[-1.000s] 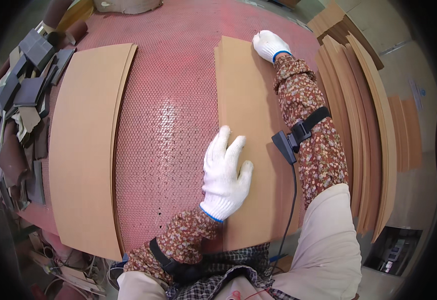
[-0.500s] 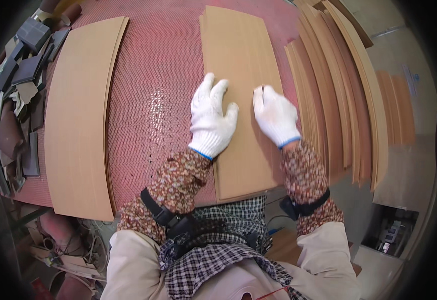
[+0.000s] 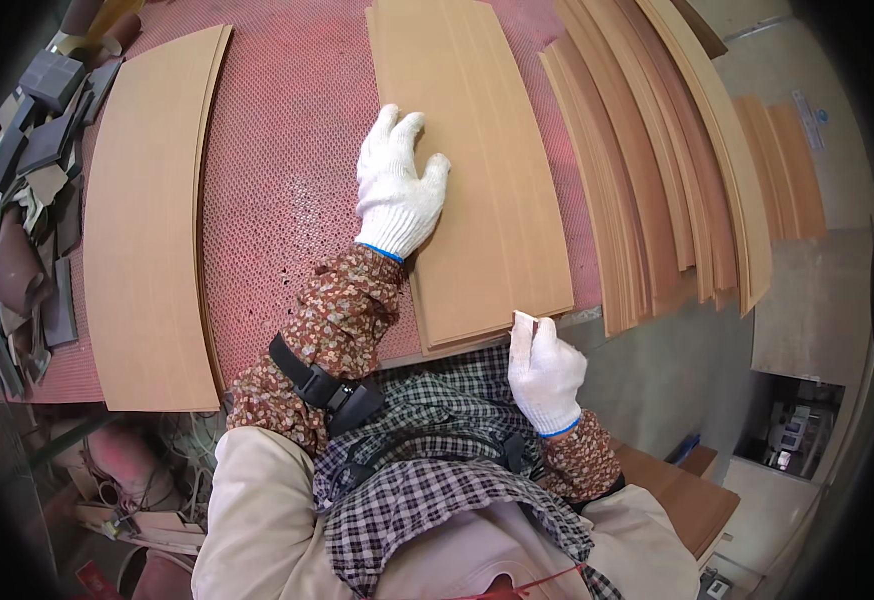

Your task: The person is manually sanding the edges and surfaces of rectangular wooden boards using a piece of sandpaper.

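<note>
Board stack (image 3: 477, 170): thin brown sheets lie flat in the middle of the red perforated table (image 3: 277, 200), with the near end overhanging the table's front edge. A second stack (image 3: 147, 230) of similar boards lies at the left side of the table, apart from the first. A fanned pile (image 3: 657, 170) of longer boards lies at the right, just beside the middle stack and reaching past the table edge. A heap of dark scraps (image 3: 17, 190) sits at the far left. The left hand (image 3: 397, 190), in a white glove, rests flat on the left part of the middle stack, fingers spread wide. The right hand (image 3: 545, 372), also gloved, is at the stack's near right corner, fingers closed narrow around a small pale piece (image 3: 523, 324) that touches that corner.
</note>
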Tool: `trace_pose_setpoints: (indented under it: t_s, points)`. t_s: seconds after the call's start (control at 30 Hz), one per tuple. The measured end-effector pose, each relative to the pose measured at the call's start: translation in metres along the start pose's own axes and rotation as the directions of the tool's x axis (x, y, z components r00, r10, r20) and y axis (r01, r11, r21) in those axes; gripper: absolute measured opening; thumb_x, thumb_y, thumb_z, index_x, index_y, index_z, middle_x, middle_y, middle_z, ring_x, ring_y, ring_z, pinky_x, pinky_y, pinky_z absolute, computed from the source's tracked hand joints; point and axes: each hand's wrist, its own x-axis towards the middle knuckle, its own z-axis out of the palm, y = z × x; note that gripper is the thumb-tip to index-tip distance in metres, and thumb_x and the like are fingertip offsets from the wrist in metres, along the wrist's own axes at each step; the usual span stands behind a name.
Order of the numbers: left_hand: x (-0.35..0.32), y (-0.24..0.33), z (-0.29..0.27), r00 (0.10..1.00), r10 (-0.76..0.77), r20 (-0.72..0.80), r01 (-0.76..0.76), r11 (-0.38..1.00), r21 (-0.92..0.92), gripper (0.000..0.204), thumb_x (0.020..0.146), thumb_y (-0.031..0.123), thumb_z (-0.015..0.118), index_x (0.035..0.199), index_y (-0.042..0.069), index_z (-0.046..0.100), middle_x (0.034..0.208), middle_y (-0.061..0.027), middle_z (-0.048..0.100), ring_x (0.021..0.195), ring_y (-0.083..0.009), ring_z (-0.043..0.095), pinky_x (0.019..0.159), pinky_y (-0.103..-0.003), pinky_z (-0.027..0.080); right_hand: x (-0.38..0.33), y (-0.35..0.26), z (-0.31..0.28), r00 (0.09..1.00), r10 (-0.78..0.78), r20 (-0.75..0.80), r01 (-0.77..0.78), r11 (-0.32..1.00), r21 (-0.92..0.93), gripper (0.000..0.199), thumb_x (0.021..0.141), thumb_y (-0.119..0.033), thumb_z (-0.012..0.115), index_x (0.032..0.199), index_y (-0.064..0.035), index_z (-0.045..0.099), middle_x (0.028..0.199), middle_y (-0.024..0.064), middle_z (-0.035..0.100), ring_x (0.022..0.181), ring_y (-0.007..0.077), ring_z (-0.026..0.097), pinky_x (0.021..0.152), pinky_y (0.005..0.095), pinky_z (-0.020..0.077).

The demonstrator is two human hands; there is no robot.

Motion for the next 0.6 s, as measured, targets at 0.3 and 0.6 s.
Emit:
trace_pose_setpoints:
  t_s: [0.3,0.6]
  points:
    - [0.002,-0.008,0.005,0.991,0.1,-0.085,-0.106,0.992,-0.066,0.039,0.092,0.005,0.068,0.13,-0.005,0.064,0.141,-0.0265,0.059,0.131,-0.0433,0.058,0.113,-0.048,0.047,-0.007,-0.019,-0.004,0.996,-0.075,0.039,0.074,0.997,0.032,0.031,0.103,-0.023,0.068,0.079,-0.0118,0.053,0.049,0.0079,0.053,0.041,0.027,0.058,0.04,0.0403,0.0426]
    - [0.006,0.0,0.009,0.981,0.139,-0.136,-0.146,0.988,-0.041,0.036,0.091,0.003,0.067,0.126,-0.006,0.065,0.133,-0.0259,0.062,0.124,-0.0426,0.061,0.109,-0.047,0.049,0.003,-0.026,-0.014,0.991,-0.084,0.104,0.091,0.994,-0.06,0.03,0.103,-0.023,0.068,0.08,-0.0121,0.052,0.049,0.0069,0.052,0.041,0.0257,0.058,0.04,0.0395,0.0433]
